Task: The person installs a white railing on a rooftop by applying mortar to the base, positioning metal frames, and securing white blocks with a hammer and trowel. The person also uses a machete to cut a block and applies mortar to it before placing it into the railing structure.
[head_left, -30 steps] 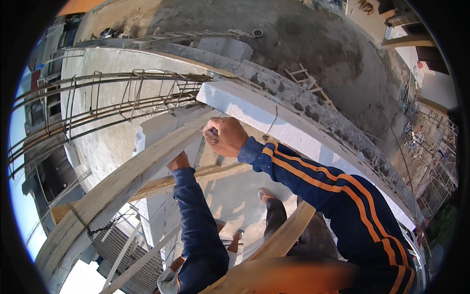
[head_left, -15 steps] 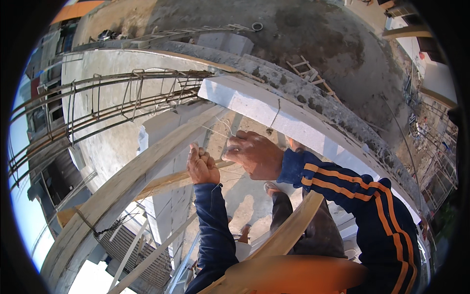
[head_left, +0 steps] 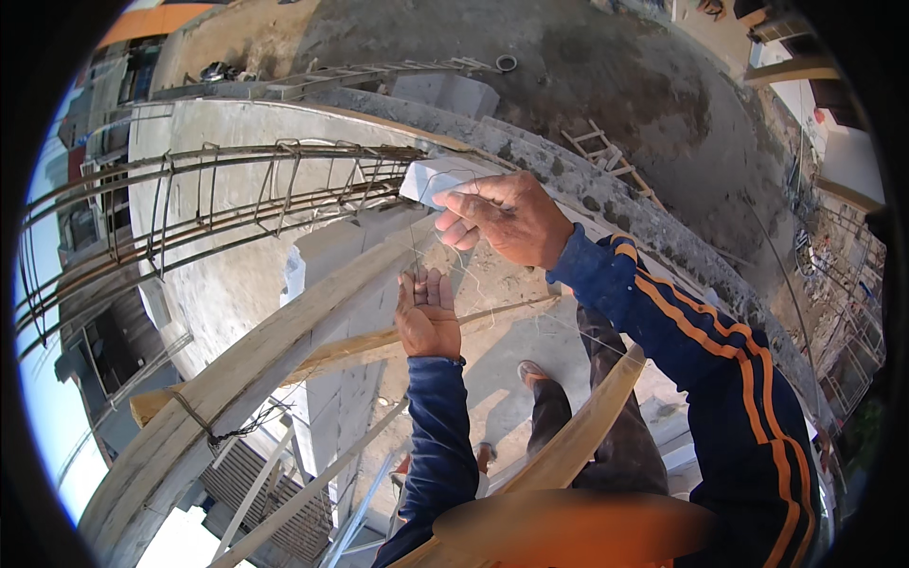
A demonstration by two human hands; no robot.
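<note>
My right hand (head_left: pixel 492 213) is raised over the end of a pale block (head_left: pixel 418 180), fingers closed on thin wire (head_left: pixel 469 275) that loops above and dangles below it. Lower and to the left, my left hand (head_left: pixel 426 308) is palm up with curled fingertips gripping the wire, just right of a long weathered wooden beam (head_left: pixel 275 336). A lighter timber (head_left: pixel 341 352) crosses behind it. A tied wire bundle (head_left: pixel 222 437) wraps the beam near the lower left.
A long rebar cage (head_left: pixel 161 208) runs left from the block. A rough concrete ledge (head_left: pixel 578 170) curves behind, with a wooden ladder (head_left: pixel 615 161) beyond. A diagonal plank (head_left: pixel 587 417) lies near my legs (head_left: pixel 606 445). Below are narrow struts (head_left: pixel 308 492) and a concrete floor (head_left: pixel 502 350).
My right hand has moved up from its lower position of half a second ago, trailing wire. My left hand has shifted slightly right and turned palm up.
</note>
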